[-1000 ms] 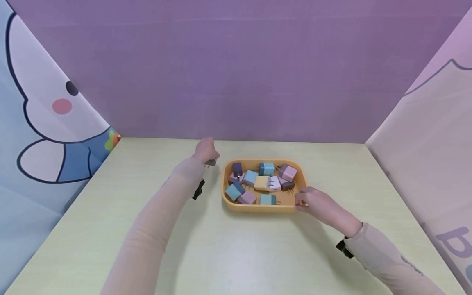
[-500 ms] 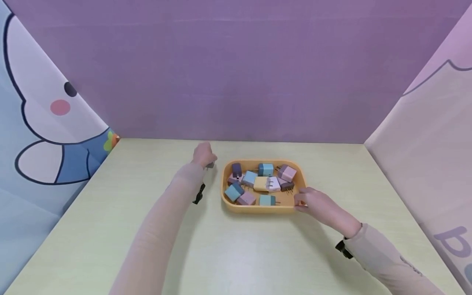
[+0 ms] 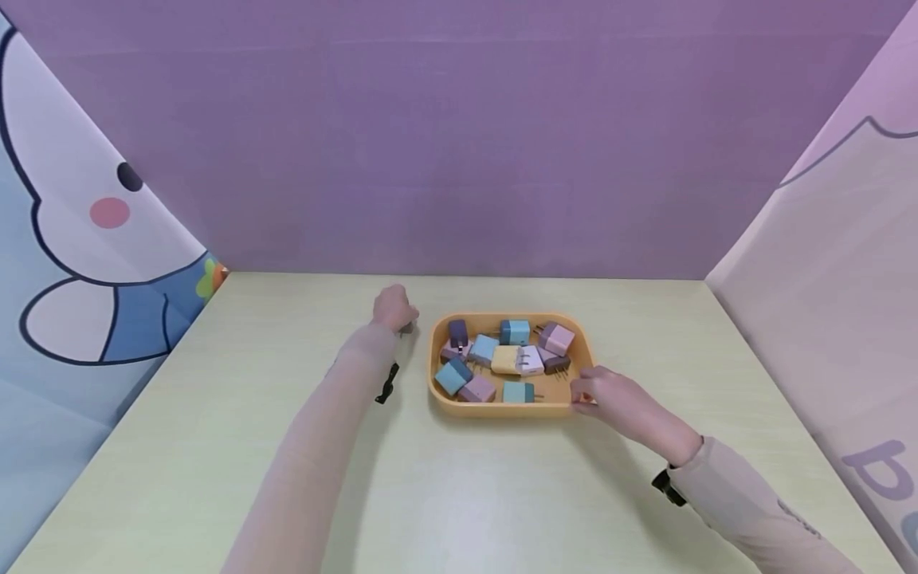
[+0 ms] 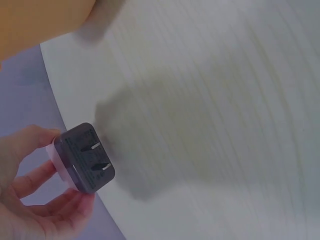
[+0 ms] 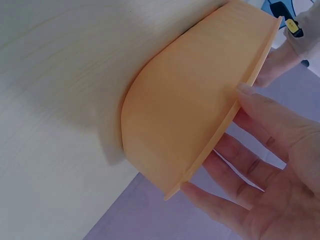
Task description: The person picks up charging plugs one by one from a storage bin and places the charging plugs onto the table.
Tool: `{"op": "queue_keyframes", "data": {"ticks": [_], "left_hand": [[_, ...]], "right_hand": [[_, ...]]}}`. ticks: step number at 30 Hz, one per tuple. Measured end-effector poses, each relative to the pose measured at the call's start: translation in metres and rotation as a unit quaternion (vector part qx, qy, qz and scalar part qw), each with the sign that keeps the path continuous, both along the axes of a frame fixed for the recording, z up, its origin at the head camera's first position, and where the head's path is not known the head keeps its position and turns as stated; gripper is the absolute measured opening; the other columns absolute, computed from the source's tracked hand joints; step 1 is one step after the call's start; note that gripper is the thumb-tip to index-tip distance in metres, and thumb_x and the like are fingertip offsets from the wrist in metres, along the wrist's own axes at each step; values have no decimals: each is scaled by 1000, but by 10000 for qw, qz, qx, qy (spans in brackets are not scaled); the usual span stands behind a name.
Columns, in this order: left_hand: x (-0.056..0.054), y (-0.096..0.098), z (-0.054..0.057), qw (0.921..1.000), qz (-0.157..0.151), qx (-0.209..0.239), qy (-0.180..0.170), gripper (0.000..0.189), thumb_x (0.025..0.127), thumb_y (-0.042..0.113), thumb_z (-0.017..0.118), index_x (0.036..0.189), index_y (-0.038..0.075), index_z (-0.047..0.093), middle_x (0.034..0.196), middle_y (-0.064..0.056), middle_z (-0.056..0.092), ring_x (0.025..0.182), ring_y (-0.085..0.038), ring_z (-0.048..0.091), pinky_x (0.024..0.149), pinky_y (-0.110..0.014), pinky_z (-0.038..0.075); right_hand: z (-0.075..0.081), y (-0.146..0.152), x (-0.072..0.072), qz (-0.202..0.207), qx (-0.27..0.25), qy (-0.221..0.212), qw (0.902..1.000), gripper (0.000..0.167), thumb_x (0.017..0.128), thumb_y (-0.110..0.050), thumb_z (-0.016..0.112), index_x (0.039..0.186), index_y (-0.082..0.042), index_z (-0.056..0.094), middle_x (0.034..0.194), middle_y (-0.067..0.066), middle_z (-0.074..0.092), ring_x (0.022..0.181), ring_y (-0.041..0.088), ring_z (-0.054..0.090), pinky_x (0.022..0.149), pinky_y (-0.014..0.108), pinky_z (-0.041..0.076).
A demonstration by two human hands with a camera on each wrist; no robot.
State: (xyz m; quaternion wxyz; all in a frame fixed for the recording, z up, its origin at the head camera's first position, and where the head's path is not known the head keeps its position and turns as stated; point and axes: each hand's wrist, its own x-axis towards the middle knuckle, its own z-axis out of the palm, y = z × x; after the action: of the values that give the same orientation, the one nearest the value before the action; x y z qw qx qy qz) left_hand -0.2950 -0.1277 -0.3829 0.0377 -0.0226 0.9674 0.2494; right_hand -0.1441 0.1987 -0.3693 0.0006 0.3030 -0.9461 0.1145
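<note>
A plug charger [image 4: 82, 157] with a dark grey prong face and a pink body is pinched between the thumb and fingers of my left hand [image 3: 393, 308], just left of the basket. In the left wrist view its two flat prongs point away from the palm, over the table. My right hand [image 3: 618, 399] grips the near right corner of the orange plastic basket [image 3: 502, 410], thumb outside and fingers over the rim. Inside lie several chargers, among them a yellow one [image 3: 505, 359], a pink one [image 3: 556, 338] and a light blue one [image 3: 484, 349].
The pale wood-grain table [image 3: 459, 494] meets a purple backdrop [image 3: 459, 159] at its far edge. Printed cloth walls [image 3: 72, 263] flank both sides. A black wrist strap [image 3: 388, 384] hangs under the left sleeve.
My left hand has drawn slightly back and left with the charger, coming lower over the table. My right hand keeps its grip on the basket corner.
</note>
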Motion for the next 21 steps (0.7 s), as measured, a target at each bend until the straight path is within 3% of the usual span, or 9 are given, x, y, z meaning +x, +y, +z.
{"op": "queue_keyframes", "data": {"ticks": [2,8,15,21], "left_hand": [[0,0,-3,10000,-5,-23,43,16,77,7,58,65,1,51,67,-10,55,63,-21,50,67,-34,47],[-4,-2,-13,10000,66,65,-19,9,76,7,58,71,0,54,73,-12,59,66,-23,53,67,-34,48],[-2,-2,-13,9997,84,193,-132,11,77,6,58,81,-3,55,80,-15,59,71,-25,55,69,-34,49],[-2,-2,-14,9999,40,47,-92,12,78,7,58,84,-3,55,81,-14,58,73,-25,55,69,-35,48]], "right_hand": [[0,0,0,20,1,47,10000,9,73,-11,70,71,-13,61,68,-6,48,60,6,41,53,21,39],[1,0,1,53,-5,82,10000,10,73,-11,70,71,-14,61,68,-6,48,60,6,41,52,21,39],[2,0,2,42,-16,107,9999,11,73,-10,70,70,-14,60,67,-6,47,60,7,40,52,20,38],[1,0,2,29,-23,130,9999,11,72,-10,71,70,-14,60,67,-7,47,60,7,40,52,21,38]]}}
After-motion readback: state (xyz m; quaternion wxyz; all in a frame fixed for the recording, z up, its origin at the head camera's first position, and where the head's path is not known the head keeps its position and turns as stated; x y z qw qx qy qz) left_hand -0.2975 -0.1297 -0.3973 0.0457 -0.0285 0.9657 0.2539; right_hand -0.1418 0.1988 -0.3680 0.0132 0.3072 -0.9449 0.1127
